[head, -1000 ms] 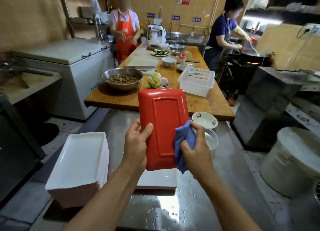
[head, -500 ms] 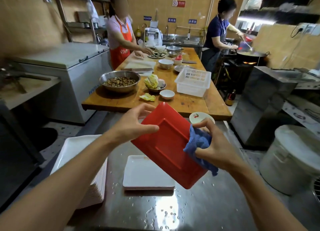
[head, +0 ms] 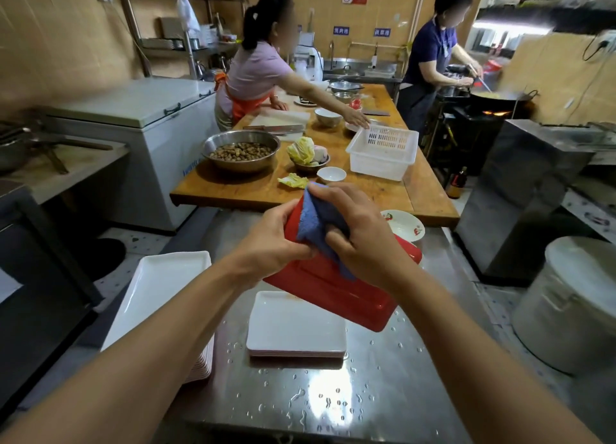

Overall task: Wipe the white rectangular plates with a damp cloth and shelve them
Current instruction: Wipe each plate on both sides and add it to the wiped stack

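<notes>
I hold a rectangular plate tilted above the steel table, its red underside facing me. My left hand grips its upper left edge. My right hand presses a blue cloth against the plate's top end, fingers curled around the cloth. Below the held plate a small stack of white rectangular plates lies flat on the table. A taller stack of white rectangular plates sits at the table's left edge.
A small patterned dish sits just behind the plate. Beyond is a wooden table with a metal bowl, a white basket and food. Two people work at the far end. A large lidded pot stands right.
The plate has turned from upright to a steep tilt toward the right. My right hand has carried the cloth from the plate's right edge up to its top end.
</notes>
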Tool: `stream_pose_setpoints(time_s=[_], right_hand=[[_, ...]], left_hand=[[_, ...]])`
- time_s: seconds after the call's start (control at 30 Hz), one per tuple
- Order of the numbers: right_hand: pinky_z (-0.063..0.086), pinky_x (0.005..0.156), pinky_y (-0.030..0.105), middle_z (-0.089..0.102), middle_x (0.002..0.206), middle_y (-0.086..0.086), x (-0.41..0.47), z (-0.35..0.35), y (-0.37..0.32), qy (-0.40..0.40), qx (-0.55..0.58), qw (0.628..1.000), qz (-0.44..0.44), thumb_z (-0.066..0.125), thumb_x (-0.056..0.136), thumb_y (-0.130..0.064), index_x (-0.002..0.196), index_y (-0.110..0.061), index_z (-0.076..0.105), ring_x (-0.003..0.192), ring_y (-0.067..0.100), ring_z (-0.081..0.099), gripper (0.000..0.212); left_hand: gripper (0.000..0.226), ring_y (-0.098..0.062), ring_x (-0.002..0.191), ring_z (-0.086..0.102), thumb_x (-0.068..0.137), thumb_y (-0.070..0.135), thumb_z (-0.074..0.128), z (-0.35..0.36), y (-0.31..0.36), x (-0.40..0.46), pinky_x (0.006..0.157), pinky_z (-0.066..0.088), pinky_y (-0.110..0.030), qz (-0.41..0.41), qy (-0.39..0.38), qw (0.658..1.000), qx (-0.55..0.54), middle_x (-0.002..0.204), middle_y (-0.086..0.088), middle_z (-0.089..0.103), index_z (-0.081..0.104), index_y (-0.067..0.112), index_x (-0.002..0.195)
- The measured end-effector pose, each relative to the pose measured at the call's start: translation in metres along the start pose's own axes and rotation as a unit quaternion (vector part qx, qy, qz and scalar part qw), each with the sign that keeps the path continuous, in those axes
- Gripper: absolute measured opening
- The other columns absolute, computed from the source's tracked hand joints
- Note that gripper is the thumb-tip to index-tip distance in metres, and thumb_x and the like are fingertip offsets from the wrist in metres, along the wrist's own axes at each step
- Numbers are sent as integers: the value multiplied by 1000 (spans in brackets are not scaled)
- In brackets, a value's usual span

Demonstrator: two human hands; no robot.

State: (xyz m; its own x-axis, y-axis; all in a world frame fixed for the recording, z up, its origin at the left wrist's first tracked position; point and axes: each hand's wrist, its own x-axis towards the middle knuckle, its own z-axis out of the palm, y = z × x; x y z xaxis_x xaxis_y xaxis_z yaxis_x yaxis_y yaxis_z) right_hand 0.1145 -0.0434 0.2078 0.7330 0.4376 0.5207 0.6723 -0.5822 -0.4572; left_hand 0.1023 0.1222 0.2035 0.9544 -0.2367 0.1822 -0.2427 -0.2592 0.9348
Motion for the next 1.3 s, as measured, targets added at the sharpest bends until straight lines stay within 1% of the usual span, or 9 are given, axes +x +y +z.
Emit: stream_pose_setpoints(time_s=[0.07, 0.17, 0.23, 0.5, 0.7, 0.87, 1.03, 1.17, 1.3], right_hand=[[34, 96, 28, 49, 131, 7, 2, 6, -1, 15, -45, 998, -30, 40, 78, -26, 138, -19, 44, 115, 19, 45, 61], [41, 91, 37, 53, 126, 6, -10, 8, 18, 17, -77, 997, -15, 40, 82, -31, 138, -21, 45, 109, 22, 50, 57], [42, 90, 42, 56, 122, 7, -22, 5, 38, 31, -106, 994, 18, 38, 82, -35, 134, -20, 49, 106, 26, 52, 55], [23, 110, 21, 34, 146, 3, -36, 0, 56, 71, -19, 993, 88, 34, 84, -37, 136, -14, 47, 134, 13, 31, 58], [13, 106, 2, 17, 156, -3, -69, 6, 55, 66, -5, 992, 105, 31, 89, -41, 144, -22, 33, 138, 5, 20, 59], [20, 113, 21, 23, 153, 2, -83, 17, 57, 95, -85, 989, 78, 38, 90, -32, 142, -17, 35, 139, 10, 20, 54], [20, 115, 45, 29, 149, 9, -76, 36, 45, 129, -164, 977, 39, 45, 87, -23, 138, -8, 42, 140, 30, 21, 53], [15, 117, 44, 30, 150, 9, -70, 59, 25, 100, -170, 980, 4, 44, 90, -26, 140, -9, 39, 143, 26, 16, 53], [17, 116, 44, 34, 150, 10, -59, 84, -2, 69, -145, 986, -30, 41, 92, -29, 140, -8, 42, 143, 26, 18, 52]], left_hand=[[61, 1, 77, 63, 60, 2, 77, -5, 0, -3, 68, 51, -15, 0, 6, 1000, -24, 93, 1, 66, 54, 23, 113], [72, -19, 88, 67, 46, 26, 79, -15, -9, -9, 77, 57, -35, -28, 31, 995, -91, 100, -10, 69, 59, 19, 115], [75, -25, 88, 68, 47, 22, 81, -22, -16, -14, 72, 57, -37, -51, 49, 987, -146, 98, -10, 71, 59, 15, 118], [61, -31, 94, 65, 62, 10, 69, -20, -31, -14, 78, 57, -43, -135, 90, 949, -270, 112, -17, 66, 58, 11, 121], [37, -31, 89, 63, 82, 3, 59, -8, -36, -8, 83, 52, -48, -191, 141, 915, -327, 107, -18, 65, 59, 12, 118], [15, -26, 76, 65, 89, 8, 56, -1, -38, -3, 71, 53, -44, -237, 168, 881, -373, 80, -8, 71, 60, 17, 99], [24, -29, 82, 64, 88, 16, 61, 8, -37, -3, 68, 51, -46, -249, 188, 863, -397, 94, -11, 67, 55, 18, 111], [5, -29, 82, 63, 94, 20, 54, 11, -33, -5, 67, 49, -48, -233, 184, 858, -419, 94, -10, 66, 56, 20, 98], [14, -26, 82, 66, 98, 25, 47, 15, -35, -11, 68, 52, -39, -228, 176, 852, -437, 93, -12, 67, 57, 15, 99]])
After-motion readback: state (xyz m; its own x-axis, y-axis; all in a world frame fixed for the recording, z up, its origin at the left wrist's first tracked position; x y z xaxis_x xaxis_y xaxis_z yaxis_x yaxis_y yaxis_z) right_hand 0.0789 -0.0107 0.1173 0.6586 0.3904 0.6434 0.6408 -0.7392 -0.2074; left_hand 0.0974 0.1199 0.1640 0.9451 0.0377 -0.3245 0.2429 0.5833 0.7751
